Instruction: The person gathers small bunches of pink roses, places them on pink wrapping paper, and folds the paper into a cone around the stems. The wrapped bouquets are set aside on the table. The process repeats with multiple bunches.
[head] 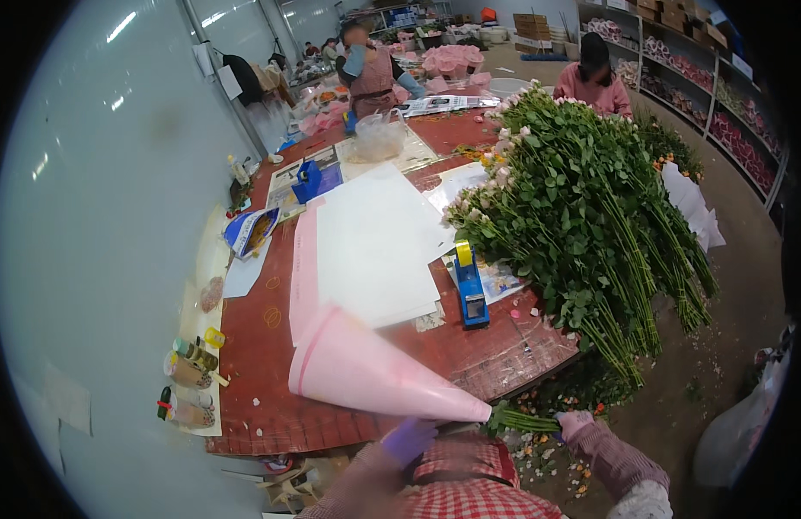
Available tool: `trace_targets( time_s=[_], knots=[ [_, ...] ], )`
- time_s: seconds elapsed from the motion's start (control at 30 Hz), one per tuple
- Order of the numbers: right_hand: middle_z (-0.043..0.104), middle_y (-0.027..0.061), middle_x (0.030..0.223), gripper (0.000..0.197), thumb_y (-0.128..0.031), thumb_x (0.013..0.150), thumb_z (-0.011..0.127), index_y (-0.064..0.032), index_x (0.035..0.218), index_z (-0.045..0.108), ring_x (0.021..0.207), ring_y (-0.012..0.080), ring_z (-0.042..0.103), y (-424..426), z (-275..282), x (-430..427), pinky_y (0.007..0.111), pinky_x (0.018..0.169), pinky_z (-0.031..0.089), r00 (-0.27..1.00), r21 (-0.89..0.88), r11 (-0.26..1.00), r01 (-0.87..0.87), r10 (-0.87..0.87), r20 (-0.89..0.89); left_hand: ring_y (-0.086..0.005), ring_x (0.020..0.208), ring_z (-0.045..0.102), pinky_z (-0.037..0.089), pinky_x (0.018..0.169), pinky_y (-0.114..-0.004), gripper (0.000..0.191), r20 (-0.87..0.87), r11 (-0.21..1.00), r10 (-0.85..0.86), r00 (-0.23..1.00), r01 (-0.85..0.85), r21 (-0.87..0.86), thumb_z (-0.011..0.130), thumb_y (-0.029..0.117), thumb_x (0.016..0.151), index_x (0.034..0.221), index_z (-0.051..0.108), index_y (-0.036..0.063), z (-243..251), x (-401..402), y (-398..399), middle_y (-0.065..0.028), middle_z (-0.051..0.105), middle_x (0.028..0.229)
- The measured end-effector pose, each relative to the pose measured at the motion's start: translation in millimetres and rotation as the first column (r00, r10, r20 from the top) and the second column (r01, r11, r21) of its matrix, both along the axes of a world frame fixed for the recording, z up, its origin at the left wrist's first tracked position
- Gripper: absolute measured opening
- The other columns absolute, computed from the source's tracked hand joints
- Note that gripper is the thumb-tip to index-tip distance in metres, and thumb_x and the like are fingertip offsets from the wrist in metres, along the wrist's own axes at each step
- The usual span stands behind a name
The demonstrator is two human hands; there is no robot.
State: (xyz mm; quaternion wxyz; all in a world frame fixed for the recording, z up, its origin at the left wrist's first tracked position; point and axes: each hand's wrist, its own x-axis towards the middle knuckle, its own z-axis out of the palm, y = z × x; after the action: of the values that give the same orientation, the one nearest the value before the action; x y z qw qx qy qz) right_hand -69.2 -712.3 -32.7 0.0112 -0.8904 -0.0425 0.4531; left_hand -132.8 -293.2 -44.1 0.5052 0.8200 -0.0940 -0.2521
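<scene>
A cone of pink wrapping paper [381, 376] lies along the near edge of the red table, its wide end to the left. Green stems [530, 420] stick out of its narrow end, and my right hand [574, 423] is closed around them. My left hand [410, 441], gloved in purple and blurred, is at the near side of the cone; whether it grips the paper is unclear. Past the cone lie white sheets [374, 253] over a pink sheet [304, 272]. A blue tape dispenser [473, 298] with yellow tape stands right of them.
A large pile of pale pink roses [569, 194] covers the table's right side, stems overhanging. Drink cups [189, 371] stand at the left edge, near an open blue bag [250, 232]. A second blue dispenser [307, 181] sits farther back. Two people are across the table.
</scene>
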Motion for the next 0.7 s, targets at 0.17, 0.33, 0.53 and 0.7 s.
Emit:
trace_targets(
  time_s=[0.17, 0.33, 0.53, 0.7],
  knots=[
    [0.066, 0.0155, 0.100, 0.032, -0.027, 0.082, 0.065, -0.0094, 0.108, 0.062, 0.094, 0.0316, 0.063, -1.7, 47.1, -54.6, 0.043, 0.081, 0.051, 0.961, 0.125, 0.991, -0.039, 0.003, 0.275, -0.0282, 0.115, 0.054, 0.037, 0.103, -0.046, 0.033, -0.371, 0.787, 0.190, 0.909, -0.367, -0.495, 0.051, 0.021, 0.092, 0.121, 0.055, 0.0055, -18.0, 12.9, -28.8, -0.0081, 0.060, 0.119],
    [0.066, 0.0185, 0.106, 0.047, -0.028, 0.080, 0.070, -0.0057, 0.120, 0.058, 0.098, 0.0298, 0.064, 51.8, 30.7, -43.4, 0.039, 0.086, 0.051, 0.971, 0.316, 0.946, 0.074, -0.141, 0.194, -0.0279, 0.101, 0.061, 0.049, 0.090, -0.047, 0.034, -0.477, 0.614, 0.425, 0.770, -0.632, -0.473, 0.058, 0.019, 0.088, 0.118, 0.055, 0.0017, 65.9, 45.6, -6.3, -0.0145, 0.062, 0.108],
    [0.069, 0.0152, 0.092, 0.046, -0.032, 0.079, 0.074, -0.0079, 0.115, 0.059, 0.088, 0.0240, 0.067, 146.4, 14.1, 3.1, 0.034, 0.078, 0.052, 0.887, 0.744, 0.570, 0.349, -0.456, -0.067, -0.0328, 0.121, 0.048, 0.039, 0.104, -0.049, 0.051, -0.472, 0.039, 0.393, 0.790, -0.527, -0.849, 0.058, 0.028, 0.092, 0.134, 0.042, 0.0039, 116.0, 211.3, 74.9, -0.0157, 0.050, 0.132],
    [0.069, 0.0151, 0.088, 0.043, -0.032, 0.081, 0.069, -0.0089, 0.116, 0.059, 0.083, 0.0281, 0.067, 251.0, 17.3, 88.3, 0.040, 0.072, 0.052, 0.777, 0.833, 0.519, 0.194, -0.599, 0.193, -0.0397, 0.125, 0.041, 0.032, 0.105, -0.053, 0.066, 0.378, 0.784, 0.574, 0.726, -0.620, 0.001, 0.063, 0.041, 0.083, 0.137, 0.041, 0.0091, 57.0, 249.9, 78.8, -0.0187, 0.043, 0.138]
  ],
)
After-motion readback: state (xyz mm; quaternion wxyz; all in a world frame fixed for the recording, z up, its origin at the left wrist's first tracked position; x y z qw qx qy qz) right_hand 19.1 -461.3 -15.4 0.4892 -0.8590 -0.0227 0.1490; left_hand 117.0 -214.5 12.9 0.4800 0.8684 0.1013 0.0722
